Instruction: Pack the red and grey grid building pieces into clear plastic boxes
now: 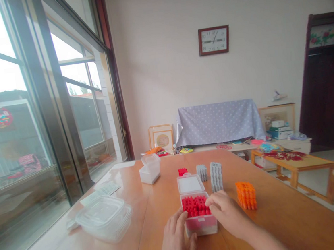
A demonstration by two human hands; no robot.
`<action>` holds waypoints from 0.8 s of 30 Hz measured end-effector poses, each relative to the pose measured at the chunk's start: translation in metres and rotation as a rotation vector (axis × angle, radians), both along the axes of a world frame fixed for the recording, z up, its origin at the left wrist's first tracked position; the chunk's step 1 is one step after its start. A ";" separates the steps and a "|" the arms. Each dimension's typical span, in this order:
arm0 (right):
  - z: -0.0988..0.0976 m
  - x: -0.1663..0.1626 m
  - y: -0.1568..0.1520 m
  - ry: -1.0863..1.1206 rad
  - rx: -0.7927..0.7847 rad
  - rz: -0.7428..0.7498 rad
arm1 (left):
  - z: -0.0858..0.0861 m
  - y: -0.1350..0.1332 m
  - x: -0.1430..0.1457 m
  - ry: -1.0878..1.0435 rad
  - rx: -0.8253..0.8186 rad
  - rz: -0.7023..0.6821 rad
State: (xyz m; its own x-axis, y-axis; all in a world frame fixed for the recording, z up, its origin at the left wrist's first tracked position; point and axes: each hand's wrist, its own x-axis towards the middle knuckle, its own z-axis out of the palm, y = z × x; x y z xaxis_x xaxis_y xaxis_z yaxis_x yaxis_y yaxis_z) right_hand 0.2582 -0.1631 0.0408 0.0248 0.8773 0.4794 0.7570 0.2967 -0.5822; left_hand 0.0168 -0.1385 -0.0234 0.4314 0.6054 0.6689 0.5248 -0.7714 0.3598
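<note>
A small clear plastic box point(200, 225) with its lid point(190, 183) hinged open backwards stands on the wooden table point(287, 215). Red interlocking blocks point(193, 205) fill it. My left hand point(177, 243) rests against the box's left side, fingers curled round it. My right hand point(225, 212) is at the box's right top edge, fingertips pinched on the red blocks. An orange block stack point(246, 195) stands just right of my right hand. Two grey block stacks, a tall one point(216, 176) and a short one point(201, 172), and a lone red block point(183, 171) stand behind the box.
A second small clear box point(149, 169) with a raised lid stands further back left. Stacked clear food containers point(104, 217) sit at the left near the window. A low wooden side table point(300, 165) and a covered bench point(218, 122) stand beyond the table.
</note>
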 end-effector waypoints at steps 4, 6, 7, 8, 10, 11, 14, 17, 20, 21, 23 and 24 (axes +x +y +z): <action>0.002 0.001 -0.003 -0.091 0.037 0.038 | -0.003 0.001 0.000 0.007 -0.019 -0.006; 0.002 0.001 -0.005 -0.100 0.038 0.056 | -0.003 0.000 0.000 0.012 -0.026 -0.008; 0.002 0.001 -0.005 -0.094 0.036 0.063 | -0.003 0.000 0.000 0.012 -0.026 -0.009; 0.001 0.001 -0.006 -0.082 0.033 0.068 | -0.002 0.000 0.000 0.012 -0.026 -0.011; 0.001 0.002 -0.006 -0.043 0.029 0.067 | -0.001 -0.001 0.000 0.010 -0.024 -0.014; 0.001 0.003 -0.005 -0.016 0.029 0.061 | 0.001 -0.002 0.000 0.007 -0.022 -0.014; 0.000 0.008 -0.002 0.093 0.026 0.020 | 0.004 -0.003 -0.001 0.003 -0.016 -0.014; -0.003 0.014 0.004 0.269 -0.016 -0.019 | 0.003 -0.003 -0.001 -0.016 -0.005 -0.003; -0.006 0.019 0.013 0.529 -0.079 -0.055 | -0.002 0.000 0.000 -0.066 0.009 0.035; -0.007 0.021 0.016 0.614 -0.098 -0.072 | -0.005 0.002 0.000 -0.087 0.013 0.048; -0.010 0.023 0.025 0.752 -0.116 -0.115 | -0.010 0.005 0.003 -0.132 0.020 0.068; -0.012 0.024 0.031 0.803 -0.120 -0.135 | -0.013 0.007 0.004 -0.151 0.023 0.074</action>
State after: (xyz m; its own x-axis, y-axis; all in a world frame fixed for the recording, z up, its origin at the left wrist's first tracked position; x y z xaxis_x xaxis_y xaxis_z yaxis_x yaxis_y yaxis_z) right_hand 0.2819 -0.1323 0.0291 0.4289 0.8864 0.1739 0.1209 0.1345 -0.9835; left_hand 0.0210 -0.1315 -0.0360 0.2795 0.6153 0.7371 0.5216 -0.7418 0.4214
